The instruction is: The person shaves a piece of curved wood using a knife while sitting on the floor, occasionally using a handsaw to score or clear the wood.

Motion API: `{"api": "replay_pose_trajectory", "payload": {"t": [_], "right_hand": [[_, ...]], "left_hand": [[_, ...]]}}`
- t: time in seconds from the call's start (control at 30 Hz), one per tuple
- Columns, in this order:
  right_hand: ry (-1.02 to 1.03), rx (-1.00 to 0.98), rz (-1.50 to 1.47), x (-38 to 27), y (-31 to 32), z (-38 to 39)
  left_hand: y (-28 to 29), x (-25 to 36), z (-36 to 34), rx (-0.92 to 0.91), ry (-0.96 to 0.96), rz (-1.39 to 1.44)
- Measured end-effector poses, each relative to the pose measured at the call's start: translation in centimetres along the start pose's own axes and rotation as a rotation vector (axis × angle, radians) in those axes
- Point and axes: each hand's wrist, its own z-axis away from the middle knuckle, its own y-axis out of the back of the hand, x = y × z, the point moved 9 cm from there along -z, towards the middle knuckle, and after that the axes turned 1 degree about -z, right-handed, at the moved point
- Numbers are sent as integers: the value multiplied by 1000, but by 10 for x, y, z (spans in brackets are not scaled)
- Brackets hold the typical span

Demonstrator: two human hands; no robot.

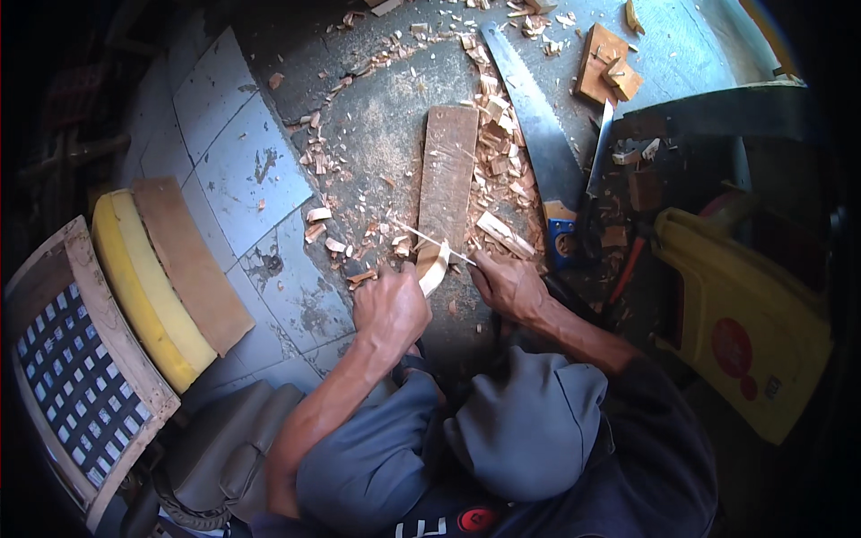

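Low in the centre, my left hand [390, 309] has its fingers closed on a pale, curved piece of wood [432, 267], whose upper end rests at the lower end of a long worn board [446, 161]. A thin, light rod or narrow tool [421, 233] lies across the pale piece, its right end in the closed fingers of my right hand [507, 287]. I cannot make out exactly what it is. Wood shavings and offcuts [498, 134] lie around the board.
A handsaw [529, 108] and a narrower blade [599, 148] lie right of the board, below small wood blocks [596, 63]. A yellow plastic casing [744, 314] stands at right. Foam and board pieces [157, 287] and a webbed wooden frame [85, 386] are at left.
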Motion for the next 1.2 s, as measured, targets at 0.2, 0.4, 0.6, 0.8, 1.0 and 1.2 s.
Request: {"api": "replay_pose_trajectory", "payload": {"t": [0.2,0.4,0.6,0.8,1.0,1.2], "right_hand": [[6,20,-33,-11,5,7],[-47,-9,-2,22,-10,-8],[-88,388,-55,9,37,-35],[-164,506,-113,8,66,-60],[-189,506,-151,16,55,-51],[-389,321,-129,39,45,-63]], "left_hand": [[6,2,0,10,-36,14],[5,4,4,72,-138,-45],[95,7,-69,210,-161,-188],[136,37,-162,219,-291,-318],[138,35,-172,234,-221,-351],[139,43,-170,253,-265,-393]]}}
